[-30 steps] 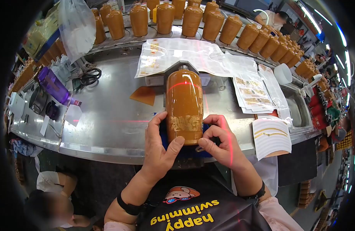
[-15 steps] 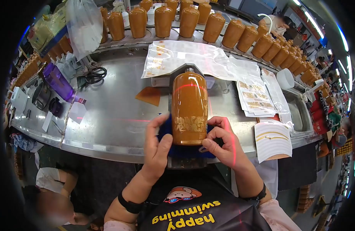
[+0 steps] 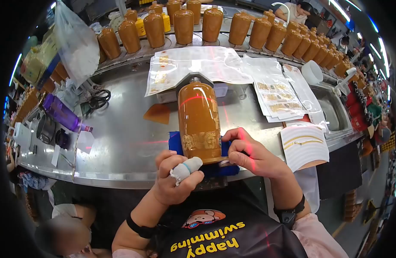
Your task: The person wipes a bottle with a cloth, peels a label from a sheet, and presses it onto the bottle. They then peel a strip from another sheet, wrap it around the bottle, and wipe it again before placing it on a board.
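A glossy brown bottle (image 3: pixel 199 118) lies on its back in a dark cradle, neck pointing away from me, with a gold relief-like pattern round its lower part. My left hand (image 3: pixel 174 178) is closed round a white cloth pad (image 3: pixel 187 169) tied with a light blue band. The pad's rounded end is right at the left side of the bottle's base. At the base's right side, my right hand (image 3: pixel 251 152) has curled fingers, with the fingertips against the bottle's edge. Blue cloth (image 3: pixel 175 142) shows beneath the bottle. Red laser lines cross the bottle and right hand.
Printed transfer sheets (image 3: pixel 198 62) lie behind the bottle, with more sheets (image 3: pixel 277 96) to the right. A curved white card (image 3: pixel 304 146) bears gold strips. Scissors (image 3: pixel 99 99) and a purple bottle (image 3: pixel 60 112) are left. Brown bottles (image 3: pixel 184 26) line the conveyor; a sink (image 3: pixel 329 107) is right.
My left hand, open beside the bottle before, now grips the white cloth pad near its base. The right hand stays at the bottle's right side. The whole view has shifted slightly.
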Tool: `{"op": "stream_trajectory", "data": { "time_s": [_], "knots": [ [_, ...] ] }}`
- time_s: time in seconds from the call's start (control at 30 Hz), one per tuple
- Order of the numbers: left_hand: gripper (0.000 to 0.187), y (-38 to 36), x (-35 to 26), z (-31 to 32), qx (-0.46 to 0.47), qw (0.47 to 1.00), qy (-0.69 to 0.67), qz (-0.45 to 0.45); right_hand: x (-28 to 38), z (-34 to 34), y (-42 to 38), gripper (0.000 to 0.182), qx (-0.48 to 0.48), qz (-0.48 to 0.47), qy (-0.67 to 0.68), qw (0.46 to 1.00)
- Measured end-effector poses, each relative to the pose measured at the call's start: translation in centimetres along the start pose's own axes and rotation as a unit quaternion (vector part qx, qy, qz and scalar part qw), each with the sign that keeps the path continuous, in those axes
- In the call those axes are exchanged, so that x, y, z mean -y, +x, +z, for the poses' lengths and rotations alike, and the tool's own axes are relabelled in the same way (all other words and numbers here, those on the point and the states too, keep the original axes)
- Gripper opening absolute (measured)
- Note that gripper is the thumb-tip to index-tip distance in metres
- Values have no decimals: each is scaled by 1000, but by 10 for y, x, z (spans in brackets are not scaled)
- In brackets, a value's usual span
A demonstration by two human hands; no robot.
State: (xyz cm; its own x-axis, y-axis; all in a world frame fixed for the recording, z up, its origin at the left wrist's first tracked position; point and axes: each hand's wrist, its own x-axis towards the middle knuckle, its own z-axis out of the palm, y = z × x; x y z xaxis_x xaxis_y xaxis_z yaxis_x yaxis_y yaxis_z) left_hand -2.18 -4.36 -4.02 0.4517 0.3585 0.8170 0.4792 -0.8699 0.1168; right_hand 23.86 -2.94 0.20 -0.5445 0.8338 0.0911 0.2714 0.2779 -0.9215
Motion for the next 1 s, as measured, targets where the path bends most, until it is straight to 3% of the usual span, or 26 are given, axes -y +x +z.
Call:
{"op": "stream_trajectory", "data": {
  "time_s": [0.5, 0.63, 0.73, 0.83, 0.97, 1.0],
  "knots": [
    [28, 34, 3, 1, 127, 980, 67, 135, -13, -13, -10, 18, 10, 8, 31, 999],
    [20, 34, 6, 10, 101, 985, 43, 134, -14, -13, -10, 18, 16, 11, 37, 999],
    [25, 14, 5, 3, 113, 993, -17, 27, -14, -16, -12, 18, 18, 13, 30, 999],
    [22, 4, 1, 3, 94, 995, 17, 12, -19, -18, -14, 19, 1, 11, 42, 999],
    [23, 16, 5, 3, 104, 989, 30, 101, -18, -20, -15, 20, 2, 26, 53, 998],
    [25, 18, 5, 4, 92, 991, 41, 88, -19, -20, -15, 20, 1, 24, 59, 998]
  ]
}}
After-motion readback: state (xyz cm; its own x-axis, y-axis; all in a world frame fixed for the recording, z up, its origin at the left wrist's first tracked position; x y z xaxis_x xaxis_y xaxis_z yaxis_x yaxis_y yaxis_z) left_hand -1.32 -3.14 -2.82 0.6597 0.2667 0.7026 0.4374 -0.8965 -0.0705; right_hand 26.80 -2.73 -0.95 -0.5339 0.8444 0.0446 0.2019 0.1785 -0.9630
